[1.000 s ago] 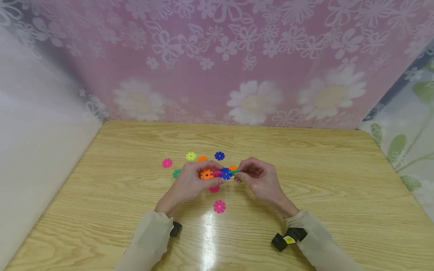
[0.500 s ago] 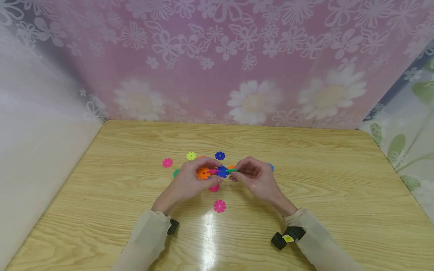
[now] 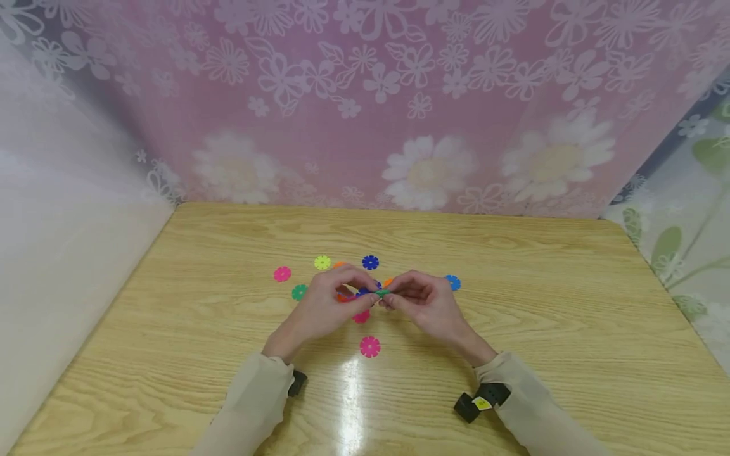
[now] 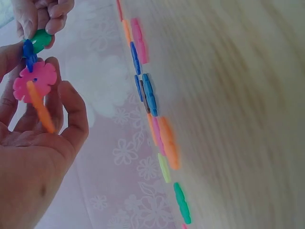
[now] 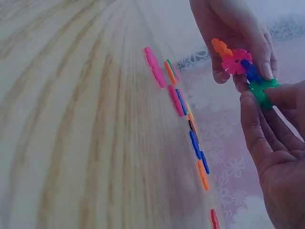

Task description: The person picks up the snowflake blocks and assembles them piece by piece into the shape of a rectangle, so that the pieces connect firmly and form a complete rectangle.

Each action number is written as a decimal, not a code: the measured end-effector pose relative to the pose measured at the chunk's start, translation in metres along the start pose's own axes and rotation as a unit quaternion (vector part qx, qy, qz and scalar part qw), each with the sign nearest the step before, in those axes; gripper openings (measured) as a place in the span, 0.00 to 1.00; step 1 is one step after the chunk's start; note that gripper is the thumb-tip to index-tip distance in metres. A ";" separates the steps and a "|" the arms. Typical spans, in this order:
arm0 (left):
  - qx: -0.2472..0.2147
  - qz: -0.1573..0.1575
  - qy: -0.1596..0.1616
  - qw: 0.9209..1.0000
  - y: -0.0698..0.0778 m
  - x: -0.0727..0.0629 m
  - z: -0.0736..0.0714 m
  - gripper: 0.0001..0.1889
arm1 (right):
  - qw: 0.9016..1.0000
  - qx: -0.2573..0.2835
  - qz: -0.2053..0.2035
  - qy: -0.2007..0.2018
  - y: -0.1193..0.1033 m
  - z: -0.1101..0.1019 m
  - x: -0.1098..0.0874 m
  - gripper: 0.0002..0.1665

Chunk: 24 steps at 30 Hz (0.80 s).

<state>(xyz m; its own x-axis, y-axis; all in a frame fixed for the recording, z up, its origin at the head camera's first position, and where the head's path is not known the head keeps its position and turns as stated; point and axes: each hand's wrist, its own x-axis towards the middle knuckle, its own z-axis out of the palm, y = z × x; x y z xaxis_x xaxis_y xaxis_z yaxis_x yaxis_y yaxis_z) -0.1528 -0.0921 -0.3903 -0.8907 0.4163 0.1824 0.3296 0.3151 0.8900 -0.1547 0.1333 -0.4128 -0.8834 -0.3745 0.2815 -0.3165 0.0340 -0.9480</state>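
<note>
A short chain of slotted snowflake discs is held in the air between both hands: an orange disc (image 4: 43, 112), a pink disc (image 4: 35, 82), a blue disc (image 5: 250, 70) and a green disc (image 5: 263, 92), each set across its neighbour. My left hand (image 3: 325, 304) pinches the chain at the blue disc, thumb close to the green one, while the orange and pink discs sit within its curved fingers. With thumb and fingers, my right hand (image 3: 433, 307) pinches the green disc at the chain's end. In the head view the fingers cover most of the chain.
Loose discs lie on the wooden table (image 3: 513, 266) around and behind the hands. Among them are a yellow-green disc (image 3: 322, 262), a dark blue disc (image 3: 371, 262), a light blue disc (image 3: 453, 282) and a pink disc (image 3: 369, 347) nearest the person. A flowered curtain (image 3: 342, 126) hangs behind.
The fingertips of both hands have come together at the green disc. The chain has turned, so its orange disc is mostly hidden in the head view. The light blue disc now shows past the right hand.
</note>
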 end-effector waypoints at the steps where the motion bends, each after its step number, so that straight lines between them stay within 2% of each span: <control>1: 0.000 -0.001 -0.001 1.000 -0.001 0.000 0.000 0.03 | 1.000 -0.003 0.003 0.001 0.000 0.000 0.000 0.07; 8: 0.011 -0.005 0.001 1.000 -0.002 -0.001 -0.001 0.03 | 0.999 -0.026 0.027 0.016 -0.002 -0.001 -0.001 0.06; 17: 0.015 -0.010 -0.012 1.000 -0.002 0.000 0.001 0.04 | 0.999 -0.028 0.024 0.000 0.002 0.000 -0.001 0.05; 21: 0.020 -0.014 -0.012 1.000 -0.004 -0.001 -0.001 0.04 | 0.997 -0.058 0.047 0.000 -0.001 -0.007 -0.002 0.06; 24: 0.021 -0.015 -0.010 1.000 -0.006 -0.001 -0.002 0.03 | 0.992 -0.111 0.059 0.004 -0.001 -0.016 -0.002 0.08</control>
<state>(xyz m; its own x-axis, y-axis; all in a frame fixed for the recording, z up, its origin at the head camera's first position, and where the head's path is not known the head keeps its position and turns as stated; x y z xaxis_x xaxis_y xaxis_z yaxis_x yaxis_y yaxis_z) -0.1549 -0.0960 -0.3952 -0.8940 0.4229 0.1480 0.3164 0.3619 0.8769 -0.1581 0.1486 -0.4095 -0.9213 -0.3488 0.1718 -0.2775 0.2803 -0.9189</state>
